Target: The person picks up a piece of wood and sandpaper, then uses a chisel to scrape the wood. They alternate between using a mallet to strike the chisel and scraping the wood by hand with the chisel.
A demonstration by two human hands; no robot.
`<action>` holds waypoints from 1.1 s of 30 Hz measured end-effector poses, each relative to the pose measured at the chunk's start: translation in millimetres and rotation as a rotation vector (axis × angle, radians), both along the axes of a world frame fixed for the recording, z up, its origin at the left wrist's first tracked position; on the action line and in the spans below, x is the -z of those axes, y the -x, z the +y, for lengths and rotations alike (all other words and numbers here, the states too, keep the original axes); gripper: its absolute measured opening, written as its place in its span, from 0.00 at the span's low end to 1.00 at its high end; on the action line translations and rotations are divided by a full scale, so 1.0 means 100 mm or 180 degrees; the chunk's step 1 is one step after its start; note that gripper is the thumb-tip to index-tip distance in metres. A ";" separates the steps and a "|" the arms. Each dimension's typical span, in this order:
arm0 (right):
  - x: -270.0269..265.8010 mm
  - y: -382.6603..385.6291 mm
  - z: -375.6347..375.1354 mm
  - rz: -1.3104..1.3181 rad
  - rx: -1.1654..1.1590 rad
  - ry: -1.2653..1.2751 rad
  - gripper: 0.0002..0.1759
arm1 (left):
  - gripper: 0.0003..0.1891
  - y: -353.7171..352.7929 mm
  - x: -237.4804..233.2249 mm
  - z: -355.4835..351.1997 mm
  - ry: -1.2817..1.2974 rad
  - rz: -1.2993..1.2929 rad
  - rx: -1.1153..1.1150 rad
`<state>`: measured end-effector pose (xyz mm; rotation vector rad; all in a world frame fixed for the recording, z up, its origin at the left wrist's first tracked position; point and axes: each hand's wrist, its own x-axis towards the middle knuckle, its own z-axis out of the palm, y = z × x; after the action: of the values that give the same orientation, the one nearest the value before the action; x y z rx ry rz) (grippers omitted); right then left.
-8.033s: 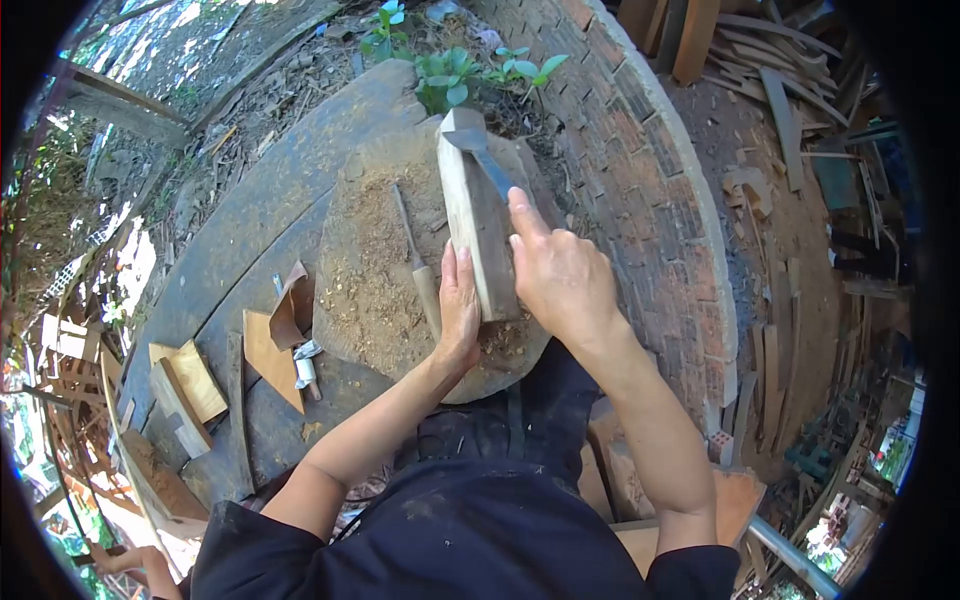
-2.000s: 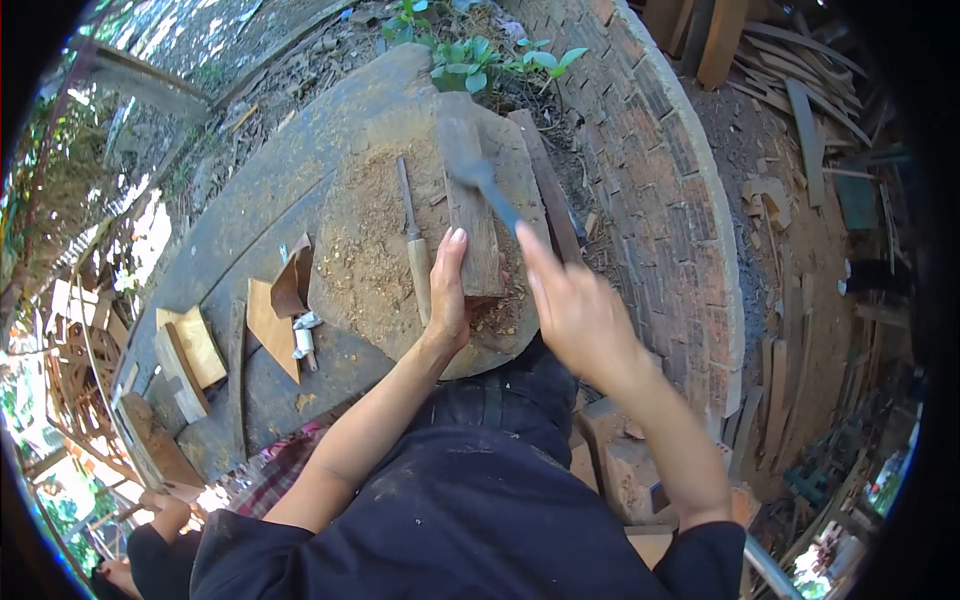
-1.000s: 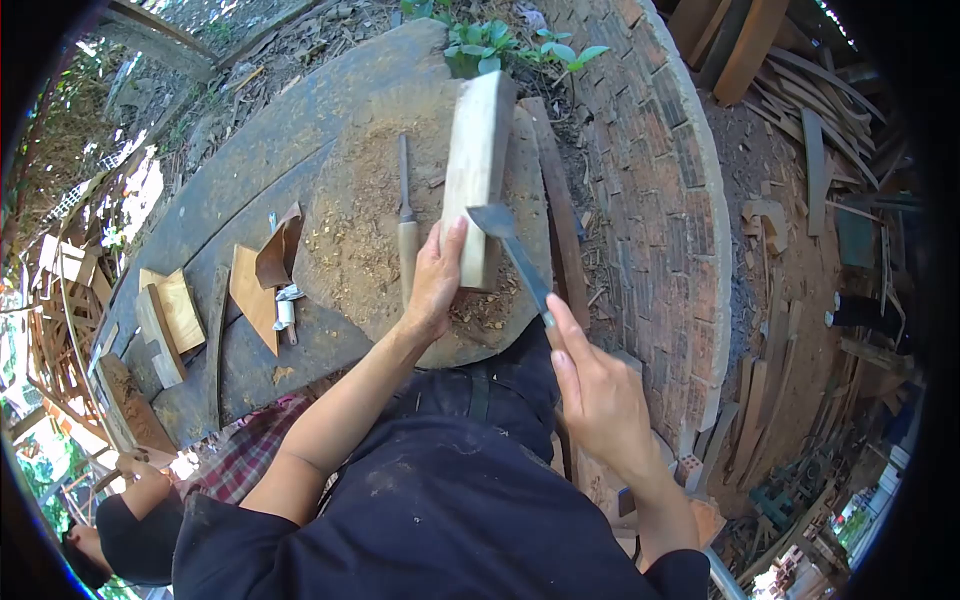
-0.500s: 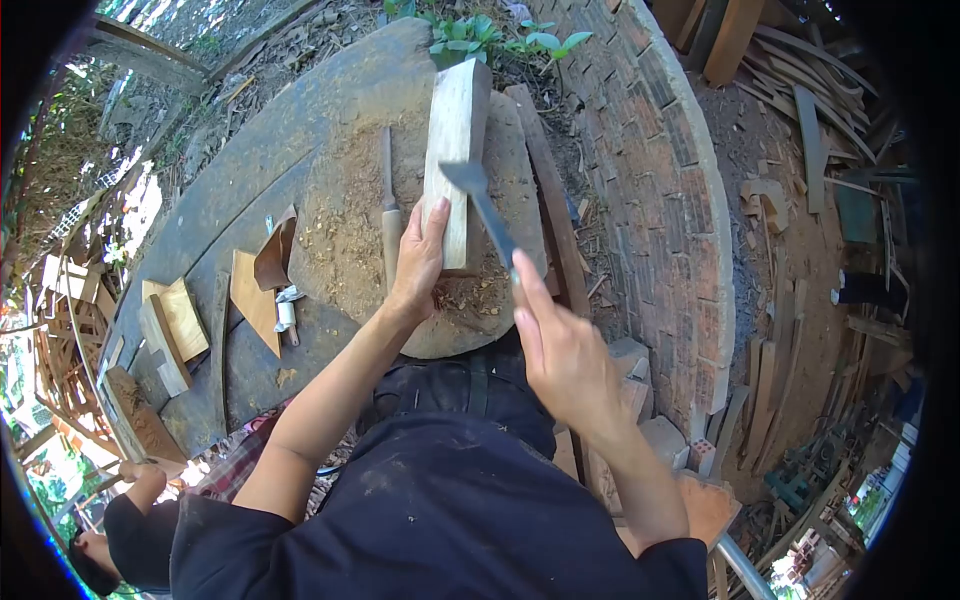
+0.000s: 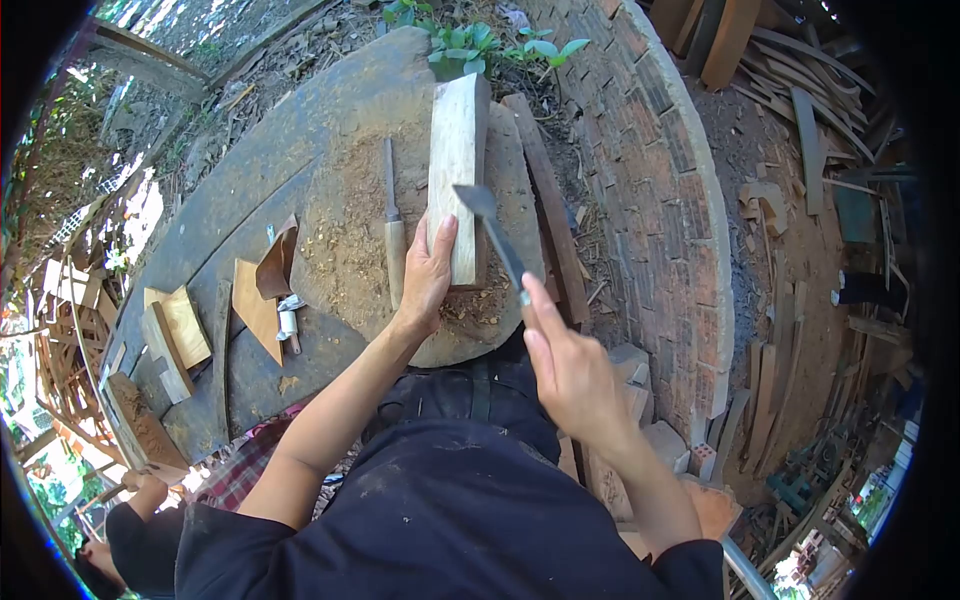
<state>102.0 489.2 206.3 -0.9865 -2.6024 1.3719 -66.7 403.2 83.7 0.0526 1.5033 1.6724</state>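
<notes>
A pale, squared wooden block (image 5: 457, 150) leans away from me on a round chopping stump (image 5: 515, 150). My left hand (image 5: 428, 280) grips its lower left side, with the thumb flat on the upper face. In my right hand (image 5: 575, 375) is a hand tool with a dark shank and flared metal blade (image 5: 478, 203). The forefinger stretches along the shank, and the handle is mostly hidden in the palm. The blade overlaps the block just above my left thumb. Left of the block lies a wooden-handled tool with a long, narrow metal blade (image 5: 393, 220).
Sawdust and chips (image 5: 340, 210) cover the stump. On the dark tabletop (image 5: 230, 180) lie thin wood pieces (image 5: 257, 300) and a small white bottle (image 5: 288, 322). A curved brick wall (image 5: 660, 200) rises at right. Another person (image 5: 140, 540) is at lower left.
The block and my left hand have shifted slightly toward me. The blade has moved down and a little right along the block; my right hand has moved slightly right and down.
</notes>
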 end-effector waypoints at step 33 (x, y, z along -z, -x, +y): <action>0.15 0.61 0.73 -0.0050 0.0693 0.2043 0.32 | 0.35 0.15 0.10 -0.25 -0.1311 -0.2723 -0.0115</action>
<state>40.6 561.9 191.3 -1.2869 -1.9933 2.1824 -82.0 378.5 73.4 -0.4202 0.5201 1.6862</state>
